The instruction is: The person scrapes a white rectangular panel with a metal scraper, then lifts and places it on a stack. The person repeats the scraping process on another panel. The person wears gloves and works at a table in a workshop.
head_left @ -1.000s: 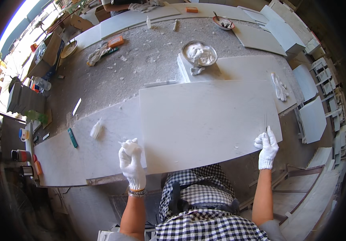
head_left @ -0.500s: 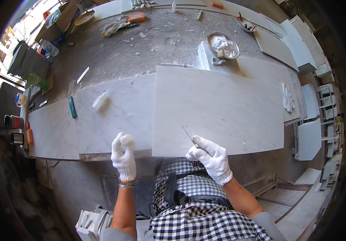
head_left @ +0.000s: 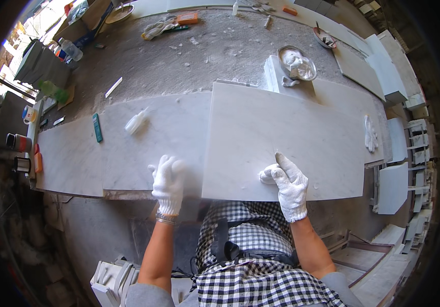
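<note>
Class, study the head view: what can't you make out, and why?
Head view:
Left hand: what it may hold; its inner side is blurred.
Right hand: what it holds; too thin and faint against the white slab.
Beneath that slab: hidden by it.
Far-right bowl: contents too small.

White gloves (head_left: pixel 293 197), grey sleeves (head_left: pixel 151 295) and a checked apron (head_left: pixel 261 287) are worn (bracelet (head_left: pixel 165 220) too).

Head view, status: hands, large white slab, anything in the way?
Left hand left of large slab, blurred, grip unclear. Right hand over slab's near edge, hold unclear. Whitish bottle on adjoining slab, off the large one.
</note>
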The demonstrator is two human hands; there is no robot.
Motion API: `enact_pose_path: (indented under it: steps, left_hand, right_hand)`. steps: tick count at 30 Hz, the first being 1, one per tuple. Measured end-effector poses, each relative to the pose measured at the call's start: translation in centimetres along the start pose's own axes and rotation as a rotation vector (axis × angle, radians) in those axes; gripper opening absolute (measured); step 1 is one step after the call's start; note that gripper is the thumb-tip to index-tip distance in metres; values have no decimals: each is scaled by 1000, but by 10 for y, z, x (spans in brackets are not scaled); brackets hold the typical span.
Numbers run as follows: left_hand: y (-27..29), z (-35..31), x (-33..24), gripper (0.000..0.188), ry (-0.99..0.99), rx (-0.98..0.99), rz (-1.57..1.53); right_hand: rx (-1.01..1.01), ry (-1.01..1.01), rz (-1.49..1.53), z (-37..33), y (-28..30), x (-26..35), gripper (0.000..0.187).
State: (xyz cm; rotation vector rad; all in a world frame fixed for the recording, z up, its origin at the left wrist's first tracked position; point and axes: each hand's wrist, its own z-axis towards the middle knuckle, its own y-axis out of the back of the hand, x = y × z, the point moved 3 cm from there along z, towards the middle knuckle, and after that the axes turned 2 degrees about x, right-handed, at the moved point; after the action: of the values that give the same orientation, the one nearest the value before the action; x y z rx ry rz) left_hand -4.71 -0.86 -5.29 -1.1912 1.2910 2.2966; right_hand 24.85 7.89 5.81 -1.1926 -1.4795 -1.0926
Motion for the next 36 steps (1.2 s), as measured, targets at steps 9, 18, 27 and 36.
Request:
enact_pose_path:
  steps: [9, 18, 27, 36]
  left_hand:
    - [4, -2, 1, 51, -33, 32, -18]
    - [33, -35, 0, 59, 32, 16, -10]
    - [42, -43, -76, 63, -258, 187, -101]
    - [11, -23, -103, 91, -231, 462, 117]
  right_hand:
    - [176, -31, -84, -18, -6, 0, 46]
    - [216, 107, 33, -7, -29, 9, 42]
    - [100, 49, 24, 2, -23, -5, 44]
    - [-43, 13, 29, -12, -12, -5, 42]
